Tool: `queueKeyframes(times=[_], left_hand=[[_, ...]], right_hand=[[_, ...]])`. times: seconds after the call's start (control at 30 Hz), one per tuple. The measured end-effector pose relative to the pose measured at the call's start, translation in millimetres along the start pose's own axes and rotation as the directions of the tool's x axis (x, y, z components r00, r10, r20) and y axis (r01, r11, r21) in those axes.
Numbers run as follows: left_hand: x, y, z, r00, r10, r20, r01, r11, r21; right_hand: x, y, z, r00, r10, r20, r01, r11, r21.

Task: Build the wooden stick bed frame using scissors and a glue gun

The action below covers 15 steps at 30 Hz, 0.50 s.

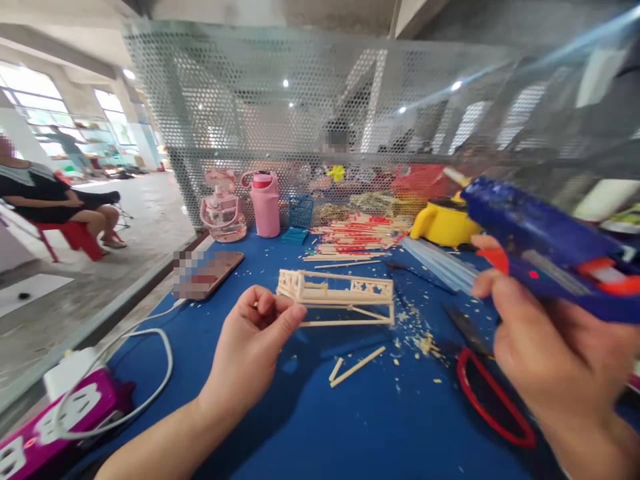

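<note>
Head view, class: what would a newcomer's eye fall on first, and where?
Probably the big blue glue gun, held in the right hand at the picture's right. Next comes the pale stick frame at the centre, its left end pinched by the left hand. A purple power strip stands out in the lower left corner.

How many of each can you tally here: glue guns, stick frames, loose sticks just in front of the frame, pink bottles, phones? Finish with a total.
Glue gun: 1
Stick frame: 1
Loose sticks: 2
Pink bottles: 2
Phone: 1
Total: 7
</note>
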<state>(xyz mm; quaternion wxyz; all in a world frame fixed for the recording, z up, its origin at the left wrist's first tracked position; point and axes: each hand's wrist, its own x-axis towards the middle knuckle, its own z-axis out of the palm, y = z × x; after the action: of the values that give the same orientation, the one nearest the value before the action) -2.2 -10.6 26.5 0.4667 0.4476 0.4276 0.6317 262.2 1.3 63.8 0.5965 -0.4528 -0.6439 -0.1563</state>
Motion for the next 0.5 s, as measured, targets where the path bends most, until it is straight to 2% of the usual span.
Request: queueKeyframes(times=[0.07, 0.13, 0.17, 0.2, 0.23, 0.3, 0.37, 0.5], left_hand=[[4.5, -1.3, -2.8, 0.999, 0.026, -0.019, -0.025, 0.999, 0.022], [8.8, -2.1, -4.7, 0.999, 0.041, -0.033, -0.041, 0.999, 0.025], [10.4, -2.3, -5.1, 0.998, 0.045, -0.039, -0.044, 0.999, 0.021], [11.6, -2.4, -5.3, 0.998, 0.046, -0.043, -0.045, 0.999, 0.015], [12.4, -2.4, -5.1, 0.998, 0.044, -0.046, -0.043, 0.999, 0.008], [13.1, -2.7, -4.3, 0.998, 0.032, -0.049, -0.032, 1.000, 0.001], [13.6, -3.7, -3.4, 0.998, 0.015, -0.054, -0.015, 1.000, -0.001], [15.1, -7.5, -3.3, 0.997, 0.005, -0.072, -0.007, 1.000, -0.030]], right_hand=[[20.4, 26.9, -17.4, 0.994, -0.038, 0.101, 0.059, 0.973, -0.221], [34.1, 56.5, -31.0, 0.977, 0.055, 0.206, 0.025, 0.929, -0.370], [37.2, 70.6, -34.1, 0.947, 0.133, 0.294, 0.003, 0.908, -0.420], [37.6, 83.4, -34.1, 0.895, 0.197, 0.401, 0.021, 0.878, -0.479], [35.5, 94.4, -30.8, 0.813, 0.263, 0.520, 0.075, 0.837, -0.542], [26.3, 109.4, -15.6, 0.724, 0.335, 0.602, 0.109, 0.807, -0.581], [15.3, 115.3, 6.4, 0.680, 0.389, 0.621, 0.119, 0.777, -0.618], [0.5, 110.3, 46.2, 0.628, 0.526, 0.574, 0.097, 0.679, -0.728]])
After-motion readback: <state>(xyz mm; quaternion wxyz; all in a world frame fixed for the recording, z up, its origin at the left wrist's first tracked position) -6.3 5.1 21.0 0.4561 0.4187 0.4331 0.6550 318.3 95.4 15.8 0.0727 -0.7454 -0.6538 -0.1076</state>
